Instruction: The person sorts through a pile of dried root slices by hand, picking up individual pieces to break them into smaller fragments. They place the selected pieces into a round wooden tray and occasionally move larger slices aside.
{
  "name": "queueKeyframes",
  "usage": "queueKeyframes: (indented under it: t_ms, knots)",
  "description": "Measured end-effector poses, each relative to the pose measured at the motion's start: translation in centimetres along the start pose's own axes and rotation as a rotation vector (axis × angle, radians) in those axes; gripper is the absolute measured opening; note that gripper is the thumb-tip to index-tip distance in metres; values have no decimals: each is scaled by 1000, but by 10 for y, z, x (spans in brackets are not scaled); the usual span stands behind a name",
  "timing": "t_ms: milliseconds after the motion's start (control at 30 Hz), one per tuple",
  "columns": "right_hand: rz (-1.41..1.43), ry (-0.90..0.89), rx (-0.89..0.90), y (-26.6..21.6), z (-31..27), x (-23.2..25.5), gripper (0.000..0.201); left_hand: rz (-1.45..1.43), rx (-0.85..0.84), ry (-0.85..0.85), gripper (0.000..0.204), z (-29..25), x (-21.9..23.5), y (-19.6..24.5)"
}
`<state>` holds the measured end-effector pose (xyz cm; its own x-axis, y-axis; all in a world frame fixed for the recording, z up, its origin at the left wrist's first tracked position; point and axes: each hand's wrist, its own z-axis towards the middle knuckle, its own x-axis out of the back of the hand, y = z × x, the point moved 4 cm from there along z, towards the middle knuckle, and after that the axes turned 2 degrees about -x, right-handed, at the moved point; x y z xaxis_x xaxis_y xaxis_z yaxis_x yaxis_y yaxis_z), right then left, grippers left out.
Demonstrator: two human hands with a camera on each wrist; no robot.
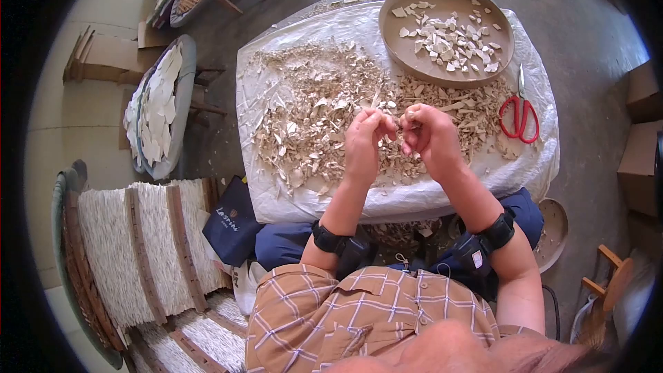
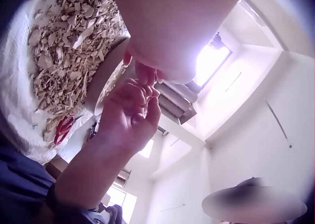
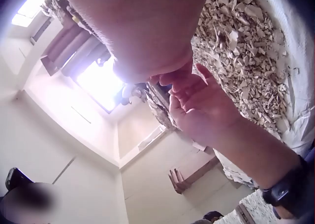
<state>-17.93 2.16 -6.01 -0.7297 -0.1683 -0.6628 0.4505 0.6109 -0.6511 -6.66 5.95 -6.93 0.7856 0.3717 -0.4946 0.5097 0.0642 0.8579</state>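
Both hands meet over the middle of a heap of dry, pale chips (image 1: 311, 117) spread on a white plastic sheet (image 1: 259, 193). My left hand (image 1: 366, 137) has its fingers curled, thumb against forefinger, pinching at a small pale flake mostly covered by the fingertips. Facing it, the right hand (image 1: 434, 137) pinches a small pale flake (image 1: 412, 116) between thumb and forefinger, its other fingers curled below. In the left wrist view, the right hand (image 2: 130, 111) has its fingertips right by the left ones. The right wrist view shows the left hand (image 3: 204, 106) from the side.
A round shallow tray (image 1: 390, 48) with larger pale pieces stands at the table's far right. Red-handled scissors (image 1: 519, 114) lie on the sheet's right side. A dark blue bag (image 1: 233, 224) and racks of stacked white flakes (image 1: 110, 255) stand at the left.
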Motion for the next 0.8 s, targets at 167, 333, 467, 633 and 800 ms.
queueKeyframes:
  t_ms: [167, 333, 467, 633, 800]
  knots:
    - [291, -52, -28, -18, 1, 10, 10, 1270, -143, -159, 11, 10, 36, -6]
    - [319, -87, 15, -29, -2, 8, 27, 1274, -112, -31, 17, 36, 72, 6]
    - [352, -134, 2, -32, 0, 5, 23, 1467, -298, 94, 13, 79, 121, 24]
    - [430, -114, -13, -35, 0, 7, 14, 1602, -320, 164, 10, 105, 149, 34]
    - [403, -147, -34, -32, 1, 6, 12, 1678, -415, 11, 14, 110, 142, 27]
